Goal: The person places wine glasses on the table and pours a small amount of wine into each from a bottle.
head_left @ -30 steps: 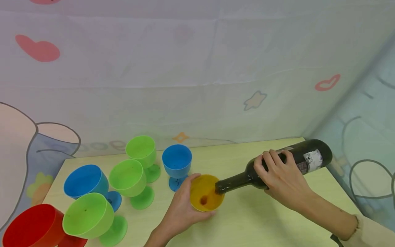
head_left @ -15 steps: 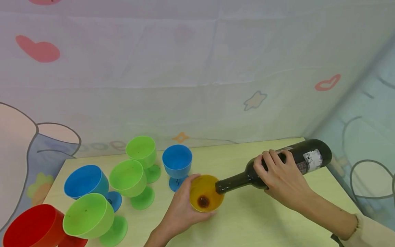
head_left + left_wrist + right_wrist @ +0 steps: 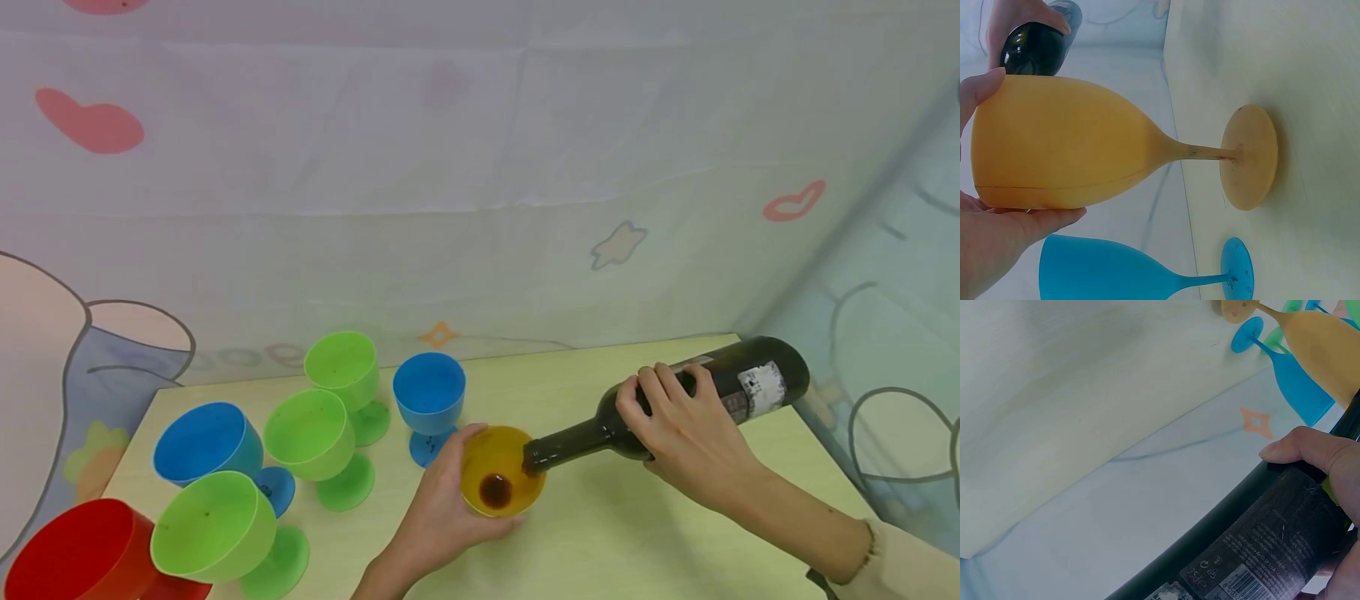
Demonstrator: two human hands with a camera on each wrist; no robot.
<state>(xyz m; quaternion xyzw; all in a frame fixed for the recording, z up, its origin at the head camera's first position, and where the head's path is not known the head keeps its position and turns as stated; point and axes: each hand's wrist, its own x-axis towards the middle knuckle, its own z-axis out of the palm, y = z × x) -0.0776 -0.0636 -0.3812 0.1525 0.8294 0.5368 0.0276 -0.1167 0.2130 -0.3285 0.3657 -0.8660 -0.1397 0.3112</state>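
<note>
Yellow cup (image 3: 491, 448), upright, its bowl held by my left hand (image 3: 448, 508), the nearer one, between thumb and fingers. My right hand (image 3: 686, 433) grips the bottle (image 3: 723, 375), right of the cup; the bottle's long axis slopes down toward the cup, mouth at its right rim, contact uncertain. Dark liquid (image 3: 495, 492) lies in the cup's bottom.

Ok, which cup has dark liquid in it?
The yellow cup, the only cup held: the left hand grips it, with the bottle tipped over it.
</note>
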